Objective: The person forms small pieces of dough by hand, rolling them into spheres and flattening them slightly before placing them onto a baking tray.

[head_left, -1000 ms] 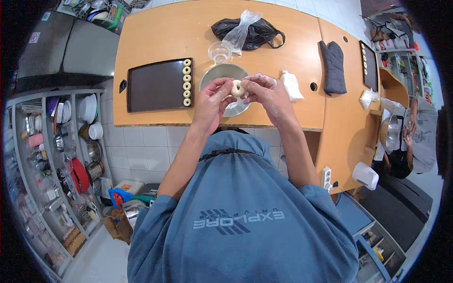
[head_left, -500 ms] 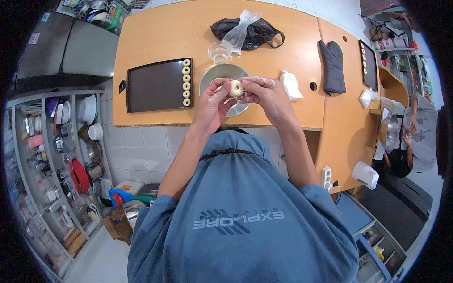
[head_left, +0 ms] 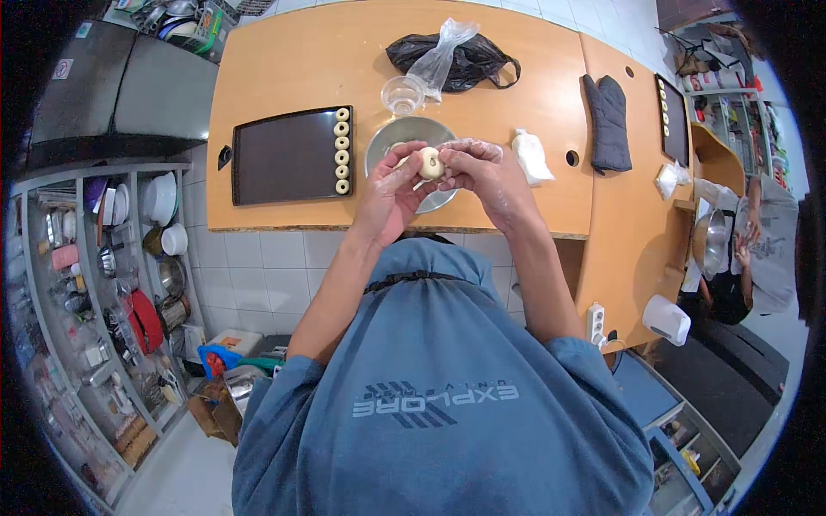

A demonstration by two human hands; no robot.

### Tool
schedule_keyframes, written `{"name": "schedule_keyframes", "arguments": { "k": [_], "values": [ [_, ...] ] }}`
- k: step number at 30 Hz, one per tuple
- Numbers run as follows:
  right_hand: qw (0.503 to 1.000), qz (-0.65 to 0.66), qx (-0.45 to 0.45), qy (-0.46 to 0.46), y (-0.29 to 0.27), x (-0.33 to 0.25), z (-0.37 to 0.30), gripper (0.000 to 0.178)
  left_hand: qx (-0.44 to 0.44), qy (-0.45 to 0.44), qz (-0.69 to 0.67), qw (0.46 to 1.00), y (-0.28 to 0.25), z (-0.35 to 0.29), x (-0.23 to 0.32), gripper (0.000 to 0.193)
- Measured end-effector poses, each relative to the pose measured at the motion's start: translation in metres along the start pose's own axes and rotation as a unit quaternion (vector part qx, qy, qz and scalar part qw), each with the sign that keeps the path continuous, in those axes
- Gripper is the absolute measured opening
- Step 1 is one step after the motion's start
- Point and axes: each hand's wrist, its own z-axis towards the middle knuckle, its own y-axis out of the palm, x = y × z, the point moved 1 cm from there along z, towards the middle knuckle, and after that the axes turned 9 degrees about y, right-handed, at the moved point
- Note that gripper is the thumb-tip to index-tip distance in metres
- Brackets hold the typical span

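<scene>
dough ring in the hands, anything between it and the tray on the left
Between the ring and tray come the left hand and, behind it in this view, the left rim of the bowl. Nothing else visible does.

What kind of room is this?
Probably a kitchen set up for baking: there's a flat, dark, rectangular tray holding small, pale, ring-shaped dough pieces, and a dark grey, padded fabric oven mitt.
</scene>
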Motion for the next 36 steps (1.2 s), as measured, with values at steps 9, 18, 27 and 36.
{"name": "schedule_keyframes", "arguments": {
  "k": [9, 18, 27, 36],
  "values": [
    [0.997, -0.074, 0.016, -0.025, 0.005, -0.003, -0.005, 0.022, -0.003, -0.014, 0.016, 1.0, -0.006, 0.0, 0.001, 0.028],
    [0.996, -0.075, 0.035, -0.036, -0.002, 0.0, -0.002, 0.024, -0.001, -0.019, -0.018, 1.0, 0.001, -0.002, 0.002, 0.034],
    [0.996, -0.083, 0.022, -0.016, 0.003, -0.006, -0.008, 0.029, 0.022, -0.022, 0.021, 0.999, 0.007, -0.001, 0.006, 0.034],
    [0.997, -0.063, 0.015, -0.03, -0.001, 0.0, 0.0, 0.027, -0.005, 0.004, 0.061, 0.998, 0.008, -0.001, 0.009, 0.034]
  ]
}}
